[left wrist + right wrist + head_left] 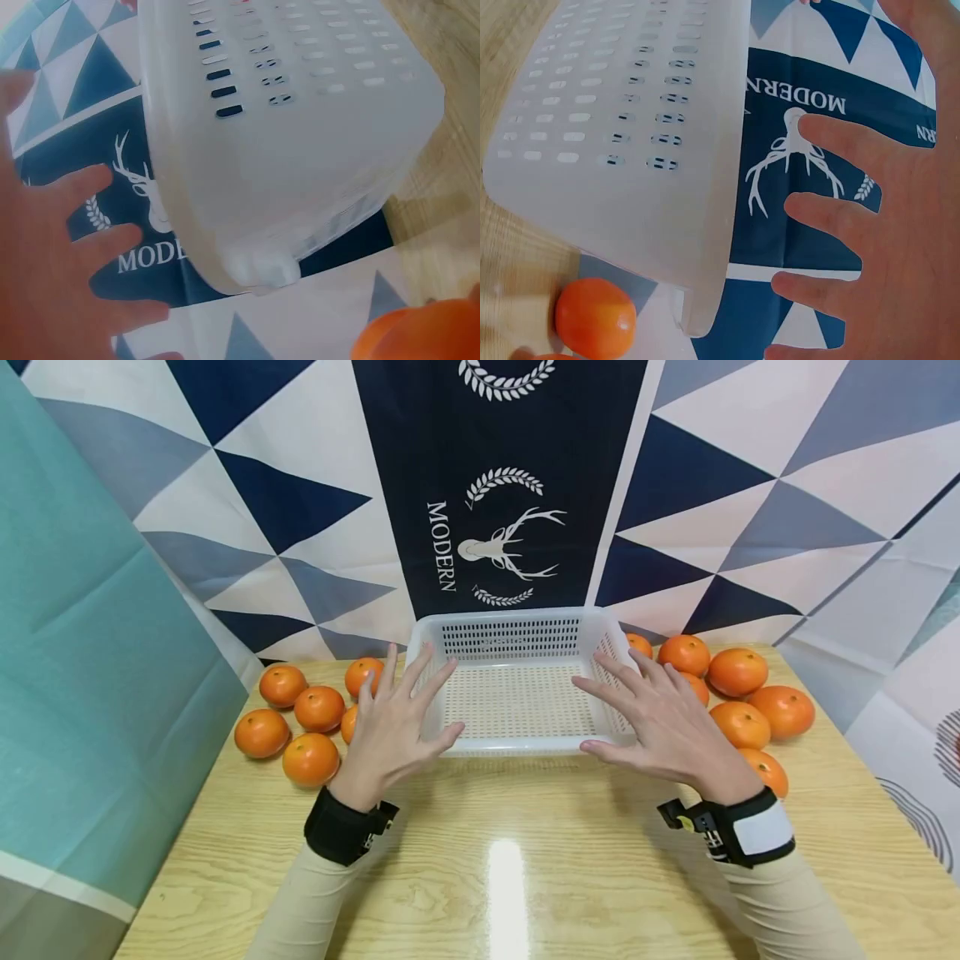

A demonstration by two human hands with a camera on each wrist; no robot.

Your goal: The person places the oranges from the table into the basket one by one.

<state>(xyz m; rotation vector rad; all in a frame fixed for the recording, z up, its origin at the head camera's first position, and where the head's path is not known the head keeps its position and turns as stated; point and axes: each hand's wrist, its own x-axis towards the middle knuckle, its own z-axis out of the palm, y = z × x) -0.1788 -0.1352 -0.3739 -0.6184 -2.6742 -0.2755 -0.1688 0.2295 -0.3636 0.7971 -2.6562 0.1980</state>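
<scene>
A white perforated plastic basket [517, 745] stands at the back middle of the table, with its slotted floor showing. My left hand [397, 727] hovers by the basket's left end, fingers spread and straight. At the other end my right hand [667, 718] mirrors it, fingers also spread. In the left wrist view, a gap shows between the fingers and the basket wall [300, 142]. The right wrist view likewise shows my fingers apart from the basket [697, 225]. Neither hand holds anything.
Several oranges [311, 759] lie left of the basket, partly behind my left hand. More oranges [738, 672] sit in a cluster to the right, some hidden by my right hand. Patterned cloth [502, 435] hangs behind the wooden table [435, 860], and a teal cloth [97, 635] borders its left.
</scene>
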